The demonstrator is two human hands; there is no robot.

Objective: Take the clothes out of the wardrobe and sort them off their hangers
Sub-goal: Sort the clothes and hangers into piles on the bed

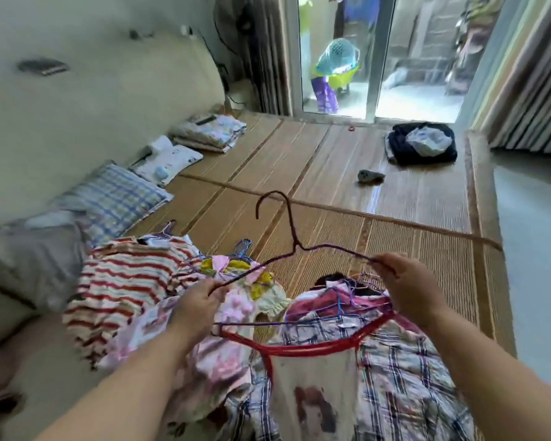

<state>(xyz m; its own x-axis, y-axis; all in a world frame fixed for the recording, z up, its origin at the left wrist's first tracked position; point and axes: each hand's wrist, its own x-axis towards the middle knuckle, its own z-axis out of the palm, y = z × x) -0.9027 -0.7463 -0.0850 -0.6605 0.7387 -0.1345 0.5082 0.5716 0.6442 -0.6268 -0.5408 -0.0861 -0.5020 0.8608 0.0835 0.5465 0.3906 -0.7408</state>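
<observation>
My left hand and right hand each pinch an end of the bare purple hanger, held above the clothes pile; blur hides how far my fingers curl.

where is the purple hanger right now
In the head view, the purple hanger is mid-frame above the woven mat, its ends pinched by the left hand and right hand, just over the clothes pile.

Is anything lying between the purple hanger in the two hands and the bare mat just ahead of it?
Nothing visible. The left hand and right hand hold the purple hanger bare, over the clothes pile; the mat just beyond shows only bare weave. The grey object lies farther away.
</observation>
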